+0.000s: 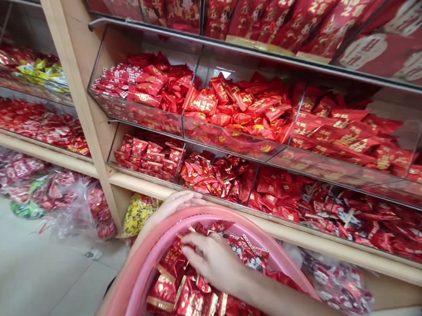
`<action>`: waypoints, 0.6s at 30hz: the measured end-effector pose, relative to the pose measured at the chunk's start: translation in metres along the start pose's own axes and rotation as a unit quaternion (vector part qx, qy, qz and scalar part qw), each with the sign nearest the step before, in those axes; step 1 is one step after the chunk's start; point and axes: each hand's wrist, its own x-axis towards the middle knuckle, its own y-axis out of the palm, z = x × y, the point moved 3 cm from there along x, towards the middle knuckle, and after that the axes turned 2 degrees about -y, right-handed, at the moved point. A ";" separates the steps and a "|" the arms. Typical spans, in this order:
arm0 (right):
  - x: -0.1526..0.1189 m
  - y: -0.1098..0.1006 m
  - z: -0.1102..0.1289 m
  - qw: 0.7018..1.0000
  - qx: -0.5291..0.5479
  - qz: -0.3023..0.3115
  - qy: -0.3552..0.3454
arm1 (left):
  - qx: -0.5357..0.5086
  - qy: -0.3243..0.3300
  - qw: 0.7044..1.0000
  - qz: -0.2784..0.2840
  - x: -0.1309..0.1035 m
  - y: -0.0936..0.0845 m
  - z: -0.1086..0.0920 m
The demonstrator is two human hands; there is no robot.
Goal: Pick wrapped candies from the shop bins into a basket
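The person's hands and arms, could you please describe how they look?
The right hand and right forearm are bare: no glove, watch or sleeve shows. The left hand is ungloved too; the basket partly hides the left arm.

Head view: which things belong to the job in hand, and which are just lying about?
In hand:
- pink basket, left hand at its rim
- red-and-gold packets inside, right hand among them

Apparently just around:
- red packets in the shelf unit
- yellow printed bag beneath it
- clear bag of red packets at left
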 end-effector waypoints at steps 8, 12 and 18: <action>0.020 -0.059 -0.007 0.987 -0.129 -0.094 -0.028 | 0.004 0.009 1.000 0.009 0.005 -0.001 0.001; 0.048 -0.102 -0.032 0.946 -0.281 -0.142 0.071 | 0.012 -0.010 1.000 0.013 0.009 -0.006 0.004; 0.088 -0.115 -0.061 0.908 -0.355 -0.156 0.160 | 0.012 0.001 1.000 0.017 0.009 -0.008 0.005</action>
